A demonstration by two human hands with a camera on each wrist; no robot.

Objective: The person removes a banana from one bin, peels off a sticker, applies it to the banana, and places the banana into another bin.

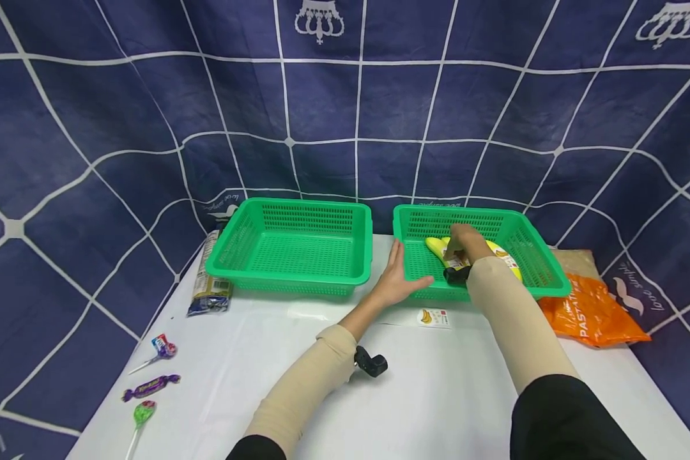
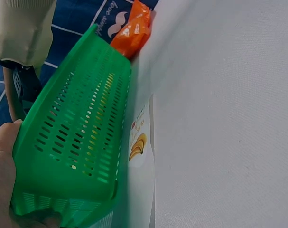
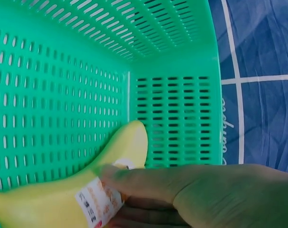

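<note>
My right hand (image 1: 466, 243) reaches down into the right green basket (image 1: 543, 255). In the right wrist view its thumb (image 3: 134, 183) lies on the label of a yellow banana (image 3: 44, 202), and the other fingers curl along the banana's side. More yellow shows to the right of that hand in the head view, partly hidden by it. At the same basket's near left corner, my left hand (image 1: 395, 281) rests with fingers straight along the left side and thumb across the front rim. In the left wrist view its fingertips are partly hidden by the basket.
A second green basket (image 1: 290, 284) stands to the left, beside a dark packet (image 1: 209, 281). An orange pasta bag (image 1: 592, 313) lies on the right. A strip with a banana label (image 1: 434, 317) lies in front. Two lollipops (image 1: 144, 412) and a purple-wrapped candy (image 1: 151, 387) lie at left.
</note>
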